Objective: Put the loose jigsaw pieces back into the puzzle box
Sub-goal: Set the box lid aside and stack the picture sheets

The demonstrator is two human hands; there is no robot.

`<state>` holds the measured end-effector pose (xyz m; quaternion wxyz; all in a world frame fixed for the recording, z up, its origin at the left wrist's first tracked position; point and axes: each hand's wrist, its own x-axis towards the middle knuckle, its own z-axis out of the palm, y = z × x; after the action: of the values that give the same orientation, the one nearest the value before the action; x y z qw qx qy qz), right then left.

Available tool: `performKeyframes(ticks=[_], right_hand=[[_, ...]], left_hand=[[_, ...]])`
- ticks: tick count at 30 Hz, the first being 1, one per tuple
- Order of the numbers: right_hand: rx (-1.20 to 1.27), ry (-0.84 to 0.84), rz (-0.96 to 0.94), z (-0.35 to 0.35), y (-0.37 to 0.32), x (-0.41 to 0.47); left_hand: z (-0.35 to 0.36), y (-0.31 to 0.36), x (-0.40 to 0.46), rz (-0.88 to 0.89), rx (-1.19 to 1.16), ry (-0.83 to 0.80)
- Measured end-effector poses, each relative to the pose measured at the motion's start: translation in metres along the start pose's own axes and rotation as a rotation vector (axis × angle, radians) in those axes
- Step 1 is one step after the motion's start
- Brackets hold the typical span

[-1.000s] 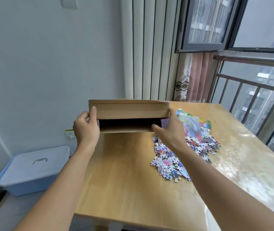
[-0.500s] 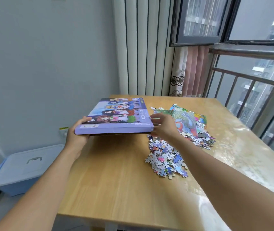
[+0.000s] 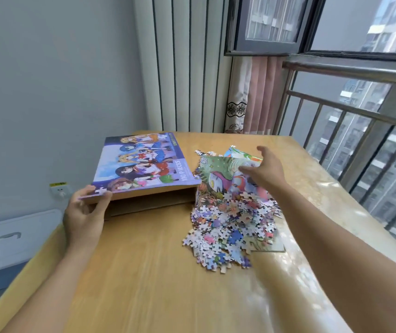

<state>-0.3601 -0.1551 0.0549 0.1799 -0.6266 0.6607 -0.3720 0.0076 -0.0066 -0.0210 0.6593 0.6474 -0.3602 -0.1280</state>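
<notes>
Looking down along our forearms, we see the wooden table (image 3: 144,272) stretching away from us, its right side covered by a glossy clear sheet. Our left hand (image 3: 85,212) is at the table's left edge, thumb on top and fingers curled under the near left corner of the puzzle box (image 3: 144,164), pinching its purple lid; the box lies flat on the table with the cartoon picture and the words "100 PIECES" facing up, and its brown cardboard side toward us seems to gape slightly, though we cannot tell how far the lid is lifted. Just right of the box lies the heap of loose jigsaw pieces (image 3: 230,224), spilling toward us over the table and resting partly on a printed picture sheet (image 3: 216,174) that touches the box's right edge. Our right hand (image 3: 266,171) hovers over the far part of that sheet, fingers spread and relaxed, holding nothing; it is motion-blurred, so we cannot say whether its fingertips touch the sheet. On the floor to the left sits a blue storage bin (image 3: 11,241) with a white lid, below a wall socket (image 3: 59,189). Beyond the table hang a striped curtain (image 3: 187,68) and a pink curtain (image 3: 259,97), with the window railing (image 3: 350,111) to the right.
</notes>
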Motion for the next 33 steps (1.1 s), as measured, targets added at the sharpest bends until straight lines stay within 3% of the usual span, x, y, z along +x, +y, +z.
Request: performKeyframes(ticks=[4,8,10,12,14,16,19,23,27,30,33], right_hand=[[0.055,-0.107,0.125,0.000,0.037,0.011],[0.258,-0.076,0.178,0.004,0.049,0.016],[0.390,-0.103,0.193,-0.002,0.049,0.017],[0.529,-0.160,0.156,-0.010,0.043,0.017],[0.682,-0.185,0.136,-0.019,0.035,0.017],[0.824,-0.195,0.114,-0.029,0.027,0.020],[0.948,-0.231,0.040,-0.050,0.016,0.025],[1.039,-0.233,-0.115,-0.078,-0.002,0.031],[1.057,-0.231,-0.208,-0.086,-0.018,0.041],[1.077,-0.246,-0.215,-0.086,-0.025,0.049],[0.868,-0.050,-0.053,-0.081,-0.011,0.068]], left_hand=[[0.000,0.004,-0.007,0.139,-0.058,0.037],[-0.008,0.020,-0.003,0.387,0.021,0.134],[0.013,0.045,-0.015,0.508,0.061,0.051],[0.053,0.076,-0.033,0.575,0.081,-0.186],[0.099,0.093,-0.047,0.529,0.141,-0.423],[0.135,0.093,-0.053,0.370,0.124,-0.543],[0.165,0.094,-0.058,0.133,-0.043,-0.553],[0.189,0.103,-0.054,-0.041,-0.202,-0.578],[0.203,0.112,-0.037,-0.091,-0.300,-0.590],[0.212,0.107,-0.029,-0.006,-0.296,-0.540],[0.219,0.099,-0.021,-0.032,-0.298,-0.355]])
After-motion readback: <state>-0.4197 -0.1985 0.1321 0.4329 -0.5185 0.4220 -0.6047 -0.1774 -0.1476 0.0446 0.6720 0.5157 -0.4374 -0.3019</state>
